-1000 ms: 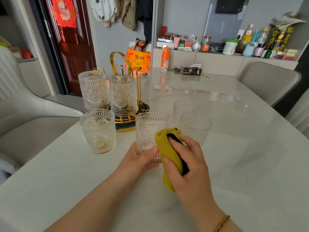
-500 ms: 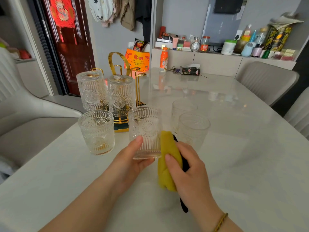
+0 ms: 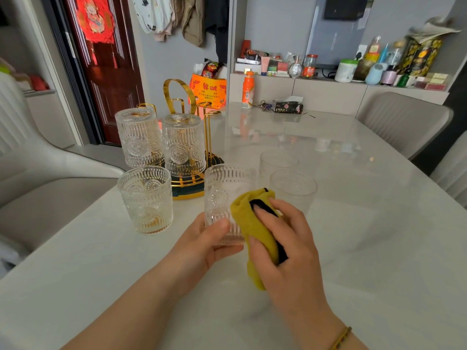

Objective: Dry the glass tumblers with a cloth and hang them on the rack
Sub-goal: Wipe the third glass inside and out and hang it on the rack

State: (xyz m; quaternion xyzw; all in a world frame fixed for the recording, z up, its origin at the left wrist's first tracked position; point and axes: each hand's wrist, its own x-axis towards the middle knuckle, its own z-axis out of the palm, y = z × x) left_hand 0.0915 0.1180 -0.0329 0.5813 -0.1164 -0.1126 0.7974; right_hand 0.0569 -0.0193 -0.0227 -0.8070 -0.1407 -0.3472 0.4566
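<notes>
- Currently two hung tumblers (image 3: 139,137) sit upturned on the rack (image 3: 188,192); that share is done.
- Left hand (image 3: 202,245) grips the held tumbler (image 3: 225,195) just in front of the rack, thumb and fingers curled round its lower wall.
- Right hand (image 3: 285,246) clasps the yellow cloth (image 3: 249,223), pressing it to that glass's side; drying is judged under way.
- Outstanding: one patterned tumbler (image 3: 146,198) just beside the rack's base and two plain tumblers (image 3: 293,190) to the rack's right, upright on the surface (image 3: 366,236).

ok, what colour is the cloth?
The cloth is yellow with a black edge; the head view shows it.
</notes>
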